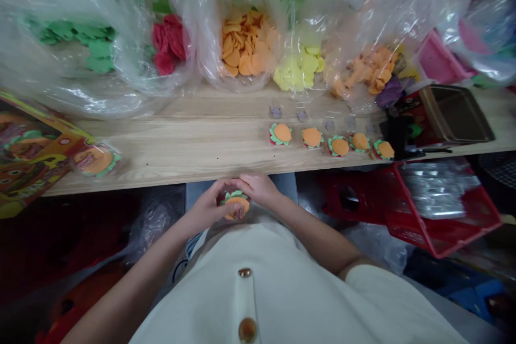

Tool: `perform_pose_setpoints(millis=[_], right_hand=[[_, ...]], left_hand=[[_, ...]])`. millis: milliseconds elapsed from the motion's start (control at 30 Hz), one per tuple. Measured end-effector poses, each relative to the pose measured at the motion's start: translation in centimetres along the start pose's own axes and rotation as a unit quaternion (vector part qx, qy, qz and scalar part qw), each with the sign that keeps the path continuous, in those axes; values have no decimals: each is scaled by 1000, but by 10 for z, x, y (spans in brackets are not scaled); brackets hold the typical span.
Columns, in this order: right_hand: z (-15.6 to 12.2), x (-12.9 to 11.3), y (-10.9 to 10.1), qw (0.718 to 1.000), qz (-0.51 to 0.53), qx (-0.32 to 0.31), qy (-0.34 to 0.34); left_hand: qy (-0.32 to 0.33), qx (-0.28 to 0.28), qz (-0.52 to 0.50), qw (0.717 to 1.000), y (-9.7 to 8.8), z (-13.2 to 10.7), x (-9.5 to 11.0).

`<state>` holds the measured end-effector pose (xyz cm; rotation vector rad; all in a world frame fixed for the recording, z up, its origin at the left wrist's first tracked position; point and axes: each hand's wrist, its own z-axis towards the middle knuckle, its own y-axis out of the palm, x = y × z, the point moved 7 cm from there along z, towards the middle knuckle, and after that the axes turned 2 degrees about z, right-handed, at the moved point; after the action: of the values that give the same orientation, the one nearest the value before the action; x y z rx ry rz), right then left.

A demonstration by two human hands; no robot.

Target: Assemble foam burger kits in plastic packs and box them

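Both my hands meet just below the front edge of the wooden table (201,140), close to my body. My left hand (207,207) and my right hand (260,188) are closed together on a small toy burger (237,204) with an orange top and green frilled rim. A row of several similar toy burgers (330,142) sits on the table to the right, with small clear lids (300,114) behind them. One more packed toy burger (95,160) lies at the left.
Clear plastic bags line the table's back: green pieces (80,43), red pieces (169,43), orange pieces (244,45), yellow pieces (298,67), more orange pieces (371,70). A printed box (28,145) lies at the left, a dark tray (455,113) at the right, a red crate (435,204) below.
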<state>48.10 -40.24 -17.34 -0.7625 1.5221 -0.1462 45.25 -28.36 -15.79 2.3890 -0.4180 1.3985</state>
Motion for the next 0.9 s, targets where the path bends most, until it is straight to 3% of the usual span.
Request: perform_pose_setpoints(millis=[100, 167, 300, 400, 500, 600, 667, 767, 900], right_hand=[[-7, 20, -11, 970, 114, 165, 137], [-15, 27, -12, 940, 171, 226, 187], [-17, 18, -30, 922, 166, 312, 159], [-13, 10, -48, 919, 157, 335, 137], [-9, 10, -58, 907, 178, 357, 134], [-7, 23, -56, 862, 275, 385, 180], [-7, 33, -53, 837, 330, 381, 213], [-9, 40, -69, 853, 342, 335, 207], [-19, 46, -118, 872, 382, 273, 138]], left_hand=[[17, 136, -55, 989, -11, 9, -2], [56, 213, -84, 972, -10, 14, -1], [149, 318, -54, 935, 3, 13, 11], [187, 345, -57, 918, 11, 8, 21], [175, 288, -116, 934, 18, 13, 24], [135, 156, -218, 954, 36, 28, 26], [126, 119, -252, 952, 43, 38, 32], [107, 116, -250, 955, 39, 58, 44], [-1, -14, -178, 984, 51, 90, 60]])
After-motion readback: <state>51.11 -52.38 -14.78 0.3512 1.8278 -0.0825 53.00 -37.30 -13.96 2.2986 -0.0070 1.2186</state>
